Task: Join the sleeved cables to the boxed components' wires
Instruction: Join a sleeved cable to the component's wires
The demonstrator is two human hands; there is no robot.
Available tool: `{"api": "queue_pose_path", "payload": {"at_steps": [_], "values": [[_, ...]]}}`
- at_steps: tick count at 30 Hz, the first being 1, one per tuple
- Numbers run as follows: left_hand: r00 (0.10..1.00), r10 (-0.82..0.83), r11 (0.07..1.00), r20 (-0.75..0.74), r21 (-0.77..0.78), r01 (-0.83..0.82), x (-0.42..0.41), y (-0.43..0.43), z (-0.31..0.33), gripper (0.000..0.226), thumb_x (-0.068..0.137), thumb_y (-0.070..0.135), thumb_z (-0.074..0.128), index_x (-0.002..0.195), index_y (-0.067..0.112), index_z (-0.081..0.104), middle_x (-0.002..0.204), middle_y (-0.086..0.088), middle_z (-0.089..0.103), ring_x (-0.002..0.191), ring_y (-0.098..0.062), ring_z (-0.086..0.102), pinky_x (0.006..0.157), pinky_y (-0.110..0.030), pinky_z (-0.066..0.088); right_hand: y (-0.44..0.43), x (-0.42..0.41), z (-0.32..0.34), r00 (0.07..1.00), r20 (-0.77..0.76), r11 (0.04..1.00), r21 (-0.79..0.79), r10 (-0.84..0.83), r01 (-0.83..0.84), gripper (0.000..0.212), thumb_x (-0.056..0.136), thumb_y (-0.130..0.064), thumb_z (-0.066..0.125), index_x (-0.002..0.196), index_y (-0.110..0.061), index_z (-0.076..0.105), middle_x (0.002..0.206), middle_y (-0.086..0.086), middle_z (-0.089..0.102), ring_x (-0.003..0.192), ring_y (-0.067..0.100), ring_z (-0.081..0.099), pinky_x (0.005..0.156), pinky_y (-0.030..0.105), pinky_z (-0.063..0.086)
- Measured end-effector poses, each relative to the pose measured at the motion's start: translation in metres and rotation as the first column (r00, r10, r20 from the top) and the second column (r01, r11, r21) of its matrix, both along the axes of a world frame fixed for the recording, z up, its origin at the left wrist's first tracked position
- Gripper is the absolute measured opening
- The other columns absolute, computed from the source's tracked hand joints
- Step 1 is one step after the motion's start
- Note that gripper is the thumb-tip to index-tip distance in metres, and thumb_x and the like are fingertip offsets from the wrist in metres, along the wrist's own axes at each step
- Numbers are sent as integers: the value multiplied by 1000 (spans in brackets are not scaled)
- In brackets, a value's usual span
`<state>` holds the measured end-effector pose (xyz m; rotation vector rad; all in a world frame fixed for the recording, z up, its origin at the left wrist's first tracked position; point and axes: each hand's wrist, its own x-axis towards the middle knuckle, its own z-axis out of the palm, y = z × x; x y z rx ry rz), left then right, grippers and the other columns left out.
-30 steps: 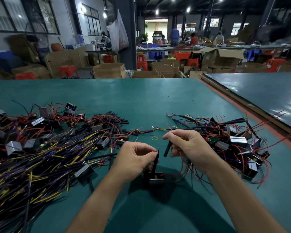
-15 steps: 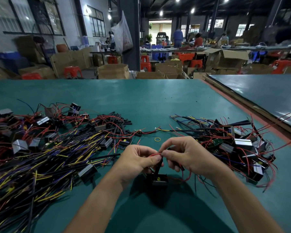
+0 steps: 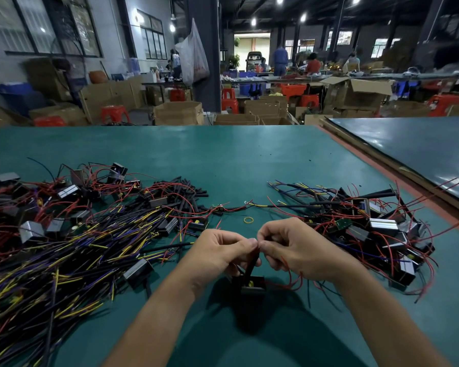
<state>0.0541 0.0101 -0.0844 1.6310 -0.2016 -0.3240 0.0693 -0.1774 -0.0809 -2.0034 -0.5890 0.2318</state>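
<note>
1. Hands meet over the table (image 3: 223, 160), fingertips touching.
2. Left hand (image 3: 220, 251) pinches the top of a black sleeve (image 3: 251, 263); right hand (image 3: 300, 254) pinches a red wire (image 3: 293, 280) at the same spot.
3. The sleeve runs down to a box (image 3: 249, 286) at 6 o'clock from the hands.
4. Cable pile (image 3: 64, 242) lies at 9 o'clock, box pile (image 3: 374, 226) at 3, band (image 3: 248, 220) at 12.

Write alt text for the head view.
The left hand and right hand pinch the top of a black sleeved cable rising from a small boxed component on a green table. Tangled wire piles lie either side.
</note>
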Motion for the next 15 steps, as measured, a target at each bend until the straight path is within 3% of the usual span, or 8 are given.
{"api": "queue_pose_path", "payload": {"at_steps": [5,9,12,15], "values": [[1000,5,1000,-22,-15,-5,1,3,3,18,92,13,61,80,8,73,74,-8,71,53,-8,55,50,-19,43,3,1,0,999,0,997,69,-35,35,12,97,-5,57,86,-6,62,62,0,66,52,13,56,53,26,48],[999,48,998,-7,-37,-48,3,4,2,16,92,11,59,86,3,72,74,-7,72,54,-9,55,50,-21,45,-1,8,-2,995,-14,993,59,-103,104,13,97,-8,58,93,-5,71,78,-5,76,72,10,71,65,17,52],[999,42,998,-4,-47,-43,2,5,1,12,90,12,62,84,7,71,75,-7,72,55,-9,56,51,-20,45,-3,9,-1,981,98,986,52,-166,161,16,94,-15,64,87,-18,78,79,1,75,72,1,63,71,13,45],[999,44,996,-12,-80,-45,2,5,1,7,86,11,66,82,9,71,73,-6,72,55,-8,59,50,-19,45,-3,8,1,964,152,973,113,-219,203,16,91,-17,67,84,-28,78,71,0,66,66,9,54,66,20,42]]}}
